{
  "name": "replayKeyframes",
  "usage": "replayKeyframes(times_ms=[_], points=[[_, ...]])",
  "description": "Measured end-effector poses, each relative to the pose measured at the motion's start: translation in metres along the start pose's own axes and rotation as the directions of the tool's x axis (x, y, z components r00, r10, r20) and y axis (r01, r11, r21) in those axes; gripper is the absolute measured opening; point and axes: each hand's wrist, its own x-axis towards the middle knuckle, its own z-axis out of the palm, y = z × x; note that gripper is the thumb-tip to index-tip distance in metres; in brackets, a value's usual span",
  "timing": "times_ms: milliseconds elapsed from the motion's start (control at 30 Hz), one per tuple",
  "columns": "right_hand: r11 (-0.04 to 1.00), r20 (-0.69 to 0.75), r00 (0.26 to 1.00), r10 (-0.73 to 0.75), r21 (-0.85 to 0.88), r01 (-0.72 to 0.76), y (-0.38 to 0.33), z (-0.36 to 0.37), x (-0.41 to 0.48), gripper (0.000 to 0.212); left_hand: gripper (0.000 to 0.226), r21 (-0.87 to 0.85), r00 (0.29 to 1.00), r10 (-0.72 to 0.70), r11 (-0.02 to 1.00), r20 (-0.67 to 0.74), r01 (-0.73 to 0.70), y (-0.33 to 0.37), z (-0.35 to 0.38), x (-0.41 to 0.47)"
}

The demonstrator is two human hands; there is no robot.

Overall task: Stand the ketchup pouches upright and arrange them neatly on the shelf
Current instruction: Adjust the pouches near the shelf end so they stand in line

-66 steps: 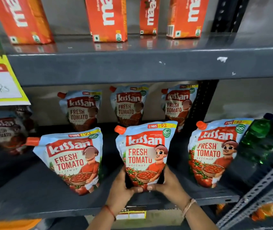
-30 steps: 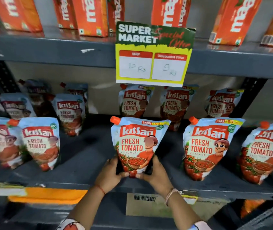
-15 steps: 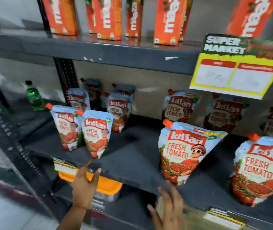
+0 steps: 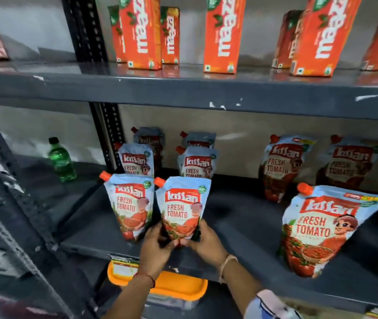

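Observation:
Both my hands grip the base of one upright ketchup pouch (image 4: pixel 183 203) at the front of the dark shelf (image 4: pixel 240 222); my left hand (image 4: pixel 157 242) holds its left bottom corner, my right hand (image 4: pixel 203 241) its right. A second pouch (image 4: pixel 129 203) stands touching it on the left. Two more pouches (image 4: pixel 137 161) (image 4: pixel 197 163) stand behind, with others half hidden at the back. To the right a large pouch (image 4: pixel 321 229) leans at the front edge, and two pouches (image 4: pixel 283 164) (image 4: pixel 349 162) rest against the back wall.
A green bottle (image 4: pixel 61 160) stands on the neighbouring shelf bay to the left, past a black upright (image 4: pixel 111 137). Orange juice cartons (image 4: pixel 222 35) line the shelf above. An orange-lidded container (image 4: pixel 178 286) sits on the shelf below my hands.
My view swung left along the shelf. Both hands, free half a second ago, have closed on the base of the front pouch next to the leftmost one.

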Motion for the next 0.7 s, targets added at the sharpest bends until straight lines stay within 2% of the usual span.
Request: replayKeyframes(times_ms=[167, 333, 400, 467, 500, 533, 600, 633, 700], points=[[0.996, -0.107, 0.994, 0.014, 0.085, -0.005, 0.012, -0.006, -0.005, 0.049, 0.062, 0.046, 0.996, 0.075, 0.996, 0.037, -0.077, 0.000, 0.008, 0.001], [0.995, -0.094, 0.996, -0.003, 0.101, 0.013, 0.011, -0.008, -0.008, 0.048, 0.055, 0.038, 0.997, 0.059, 0.997, 0.041, -0.061, -0.001, 0.011, -0.002], [0.993, -0.220, 0.975, -0.043, 0.097, 0.066, 0.005, -0.004, -0.018, 0.053, 0.050, 0.019, 0.998, 0.054, 0.998, -0.015, -0.053, -0.004, 0.003, -0.011], [0.995, -0.470, 0.877, -0.098, -0.016, 0.102, 0.003, 0.006, -0.039, 0.060, 0.044, -0.002, 0.986, 0.069, 0.998, -0.154, -0.071, -0.008, -0.013, -0.023], [0.987, -0.526, 0.835, -0.163, -0.097, 0.131, 0.000, 0.015, -0.051, 0.057, 0.041, -0.014, 0.967, 0.079, 0.996, -0.241, -0.085, -0.011, -0.023, -0.027], [0.973, -0.493, 0.840, -0.229, -0.153, 0.176, -0.005, 0.027, -0.061, 0.051, 0.039, -0.030, 0.942, 0.073, 0.996, -0.328, -0.088, -0.017, -0.035, -0.029], [0.964, -0.301, 0.920, -0.251, -0.165, 0.209, -0.014, 0.055, -0.064, 0.041, 0.043, -0.106, 0.900, -0.014, 0.994, -0.435, -0.036, -0.027, -0.056, -0.022], [0.971, -0.215, 0.951, -0.224, -0.139, 0.197, -0.018, 0.070, -0.057, 0.045, 0.049, -0.166, 0.895, -0.078, 0.986, -0.438, 0.005, -0.032, -0.065, -0.015], [0.996, -0.143, 0.985, -0.094, -0.021, 0.092, -0.027, 0.090, -0.030, 0.061, 0.065, -0.280, 0.930, -0.148, 0.959, -0.337, 0.052, -0.035, -0.079, 0.005]])
